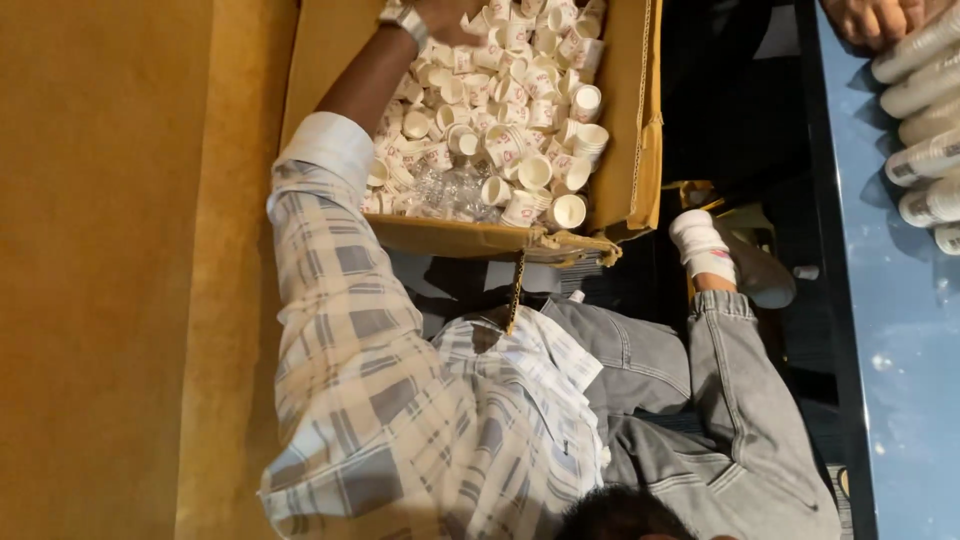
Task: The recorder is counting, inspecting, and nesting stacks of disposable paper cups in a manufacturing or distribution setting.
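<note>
My left arm, in a plaid sleeve with a white cuff, reaches into an open cardboard box [470, 238] heaped with several small white paper cups [520, 110]. My left hand [445, 14], a watch [403, 17] on its wrist, lies on the cups at the frame's top edge. Most of its fingers are cut off, so its grip is hidden. A crumpled clear plastic bag [450, 190] lies among the cups near the box's front wall. My right hand is out of sight.
The box rests against my lap, with grey jeans and a white-socked foot [700, 245] to its right. A blue table [900, 350] at far right carries stacked cup sleeves [925, 130]. Another person's hand [870, 18] rests by them. An ochre surface [110, 270] fills the left.
</note>
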